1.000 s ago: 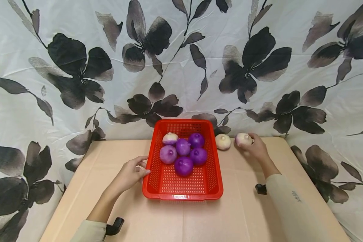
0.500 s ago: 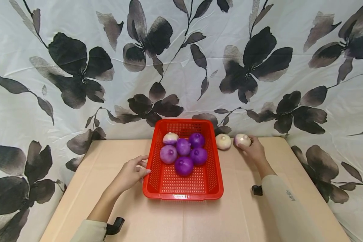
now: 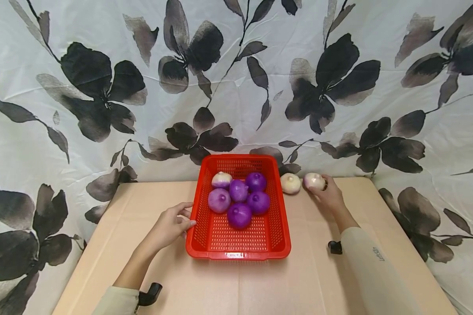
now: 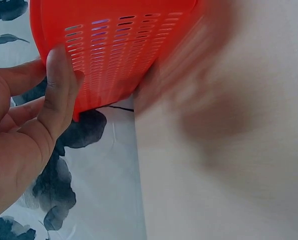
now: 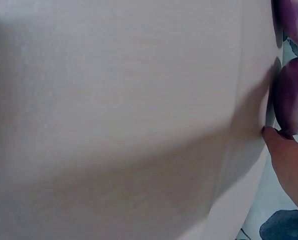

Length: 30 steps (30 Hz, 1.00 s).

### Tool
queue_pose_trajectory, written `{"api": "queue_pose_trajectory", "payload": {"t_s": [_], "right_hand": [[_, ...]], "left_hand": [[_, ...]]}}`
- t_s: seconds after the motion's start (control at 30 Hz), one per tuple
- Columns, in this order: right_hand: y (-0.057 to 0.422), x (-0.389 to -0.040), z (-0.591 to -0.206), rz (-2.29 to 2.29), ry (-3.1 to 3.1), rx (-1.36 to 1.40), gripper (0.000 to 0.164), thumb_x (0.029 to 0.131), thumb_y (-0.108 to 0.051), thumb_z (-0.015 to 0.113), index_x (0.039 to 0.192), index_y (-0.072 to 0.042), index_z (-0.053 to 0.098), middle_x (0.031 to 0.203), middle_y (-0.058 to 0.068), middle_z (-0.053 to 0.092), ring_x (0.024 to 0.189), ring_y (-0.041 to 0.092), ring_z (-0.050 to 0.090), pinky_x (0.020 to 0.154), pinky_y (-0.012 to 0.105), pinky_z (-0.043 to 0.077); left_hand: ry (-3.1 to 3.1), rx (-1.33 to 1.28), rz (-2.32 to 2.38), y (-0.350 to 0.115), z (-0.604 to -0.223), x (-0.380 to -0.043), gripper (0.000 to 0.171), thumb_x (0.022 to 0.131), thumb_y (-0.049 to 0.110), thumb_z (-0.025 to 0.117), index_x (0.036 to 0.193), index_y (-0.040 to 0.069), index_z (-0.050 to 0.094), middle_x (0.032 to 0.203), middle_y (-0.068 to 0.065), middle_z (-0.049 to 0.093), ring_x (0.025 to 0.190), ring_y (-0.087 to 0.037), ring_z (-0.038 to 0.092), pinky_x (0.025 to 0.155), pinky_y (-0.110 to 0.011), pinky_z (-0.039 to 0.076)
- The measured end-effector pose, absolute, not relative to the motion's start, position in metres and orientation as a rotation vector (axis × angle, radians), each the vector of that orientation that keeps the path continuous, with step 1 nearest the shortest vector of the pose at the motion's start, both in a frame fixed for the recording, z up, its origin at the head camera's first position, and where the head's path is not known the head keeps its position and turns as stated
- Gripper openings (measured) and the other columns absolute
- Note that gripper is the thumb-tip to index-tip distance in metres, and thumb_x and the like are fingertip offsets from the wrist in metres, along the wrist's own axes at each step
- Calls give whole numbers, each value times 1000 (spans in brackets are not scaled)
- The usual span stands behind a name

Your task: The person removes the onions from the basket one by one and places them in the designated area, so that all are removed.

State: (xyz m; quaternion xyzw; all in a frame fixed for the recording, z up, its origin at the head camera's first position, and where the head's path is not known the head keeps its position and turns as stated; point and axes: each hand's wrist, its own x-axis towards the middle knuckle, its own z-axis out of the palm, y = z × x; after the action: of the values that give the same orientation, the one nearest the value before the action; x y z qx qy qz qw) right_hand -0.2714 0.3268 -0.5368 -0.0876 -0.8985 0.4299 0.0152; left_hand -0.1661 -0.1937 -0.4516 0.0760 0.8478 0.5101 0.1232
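A red perforated plastic basket (image 3: 238, 254) stands on the table with several purple onions (image 3: 239, 215) inside, one of them half white. My left hand (image 3: 172, 225) holds the basket's left rim; in the left wrist view its fingers (image 4: 59, 82) bend against the rim and outer wall. At the table's back edge, my right hand (image 3: 330, 195) grips a white and purple onion (image 3: 313, 180) from its right side. That onion (image 5: 290, 97) shows only partly in the right wrist view, with a finger low beside it. Just left of it sits a whitish onion (image 3: 290, 183), close to the basket.
The tan table (image 3: 236, 288) ends at the back against a white cloth (image 3: 256, 105) printed with dark flowers. Black wrist cameras sit on both forearms, below the light sleeves. The basket's front part shows bare perforated floor.
My right hand and the onion in it have shifted slightly left, nearer the whitish onion. The left hand and the basket have stayed in place.
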Motion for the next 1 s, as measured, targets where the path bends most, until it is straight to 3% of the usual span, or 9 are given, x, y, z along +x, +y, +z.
{"api": "queue_pose_trajectory", "payload": {"t_s": [0.73, 1.0], "right_hand": [[326, -271, -533, 1365, -2792, -234, 79, 100, -25, 69, 159, 3, 24, 155, 34, 39, 140, 48, 44, 119, 59, 36], [330, -268, -518, 1404, -2775, -235, 82, 101, -27, 68, 161, 2, 20, 162, 35, 27, 148, 53, 32, 122, 61, 31]], "left_hand": [[2486, 234, 1481, -195, -453, -166, 61, 93, -2, 72, 148, -7, 46, 110, -21, 65, 68, -19, 68, 59, -42, 64], [2495, 245, 1484, -195, -453, -166, 60, 93, -2, 71, 148, -6, 47, 110, -21, 65, 68, -19, 67, 60, -45, 63]]}}
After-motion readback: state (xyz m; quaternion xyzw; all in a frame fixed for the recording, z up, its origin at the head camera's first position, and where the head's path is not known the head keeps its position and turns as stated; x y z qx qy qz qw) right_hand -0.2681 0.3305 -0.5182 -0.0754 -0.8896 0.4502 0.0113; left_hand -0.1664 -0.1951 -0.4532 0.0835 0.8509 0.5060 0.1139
